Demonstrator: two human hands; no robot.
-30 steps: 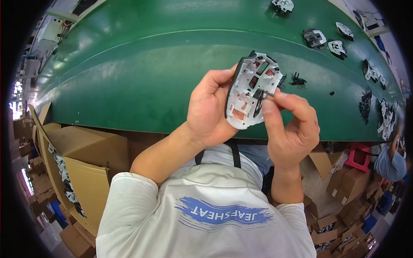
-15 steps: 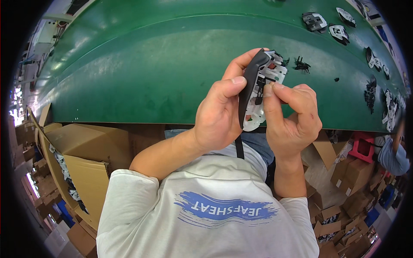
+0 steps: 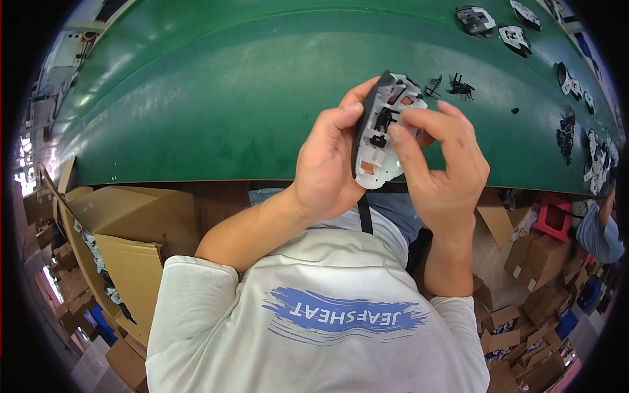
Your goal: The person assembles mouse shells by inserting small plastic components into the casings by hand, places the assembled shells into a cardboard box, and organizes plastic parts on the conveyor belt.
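Curving across the upper field, the green surface [image 3: 196,98] serves as landmark. Above its near edge, the left hand [image 3: 327,167] clamps a white-and-black plastic shell [image 3: 380,131] along its dark side rim; the right hand [image 3: 445,170] has fingers [image 3: 419,121] pressing its inner face. The shell looks light, stiff, with fragile ribs: best held by the rim. Small black clips [image 3: 452,86] lie farther back.

Two hands, the left hand [image 3: 327,164] and the right hand [image 3: 442,164], share one white-and-grey plastic housing [image 3: 382,131]. On the green desk [image 3: 196,98] lie two small black clips [image 3: 452,85] just beyond it, and along the far right rim perhaps eight more housings [image 3: 476,18], too small and bent by the lens to count surely
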